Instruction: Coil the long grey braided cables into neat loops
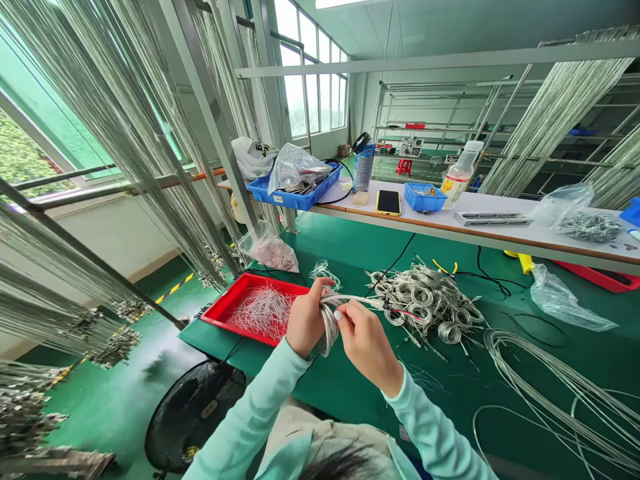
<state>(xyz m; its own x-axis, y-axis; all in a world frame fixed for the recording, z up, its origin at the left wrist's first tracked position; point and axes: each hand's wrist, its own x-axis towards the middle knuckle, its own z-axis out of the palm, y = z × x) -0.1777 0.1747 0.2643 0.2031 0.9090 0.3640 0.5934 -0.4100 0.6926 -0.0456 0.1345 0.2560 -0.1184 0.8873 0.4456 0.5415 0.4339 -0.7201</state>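
Note:
A coiled silvery cable [329, 332] is held up over the near edge of the green table. My left hand [306, 319] is closed around the coil's left side, thumb up. On the other side my right hand [366, 339] pinches at the coil with thumb and forefinger. A cable end with a connector and thin red and black wires sticks out to the right above my right hand. Just left of my hands stands a red tray [225, 311] of thin white strips [264, 312]. Beyond my right hand lies a heap of similar coiled cables [425, 297].
Long loose cables [560, 393] spread over the table's right side. A raised shelf [320, 209] bears blue bins, a phone [389, 202] and a bottle [460, 177]. Bundles of hanging cables [125, 113] and a black fan [193, 413] stand at the left.

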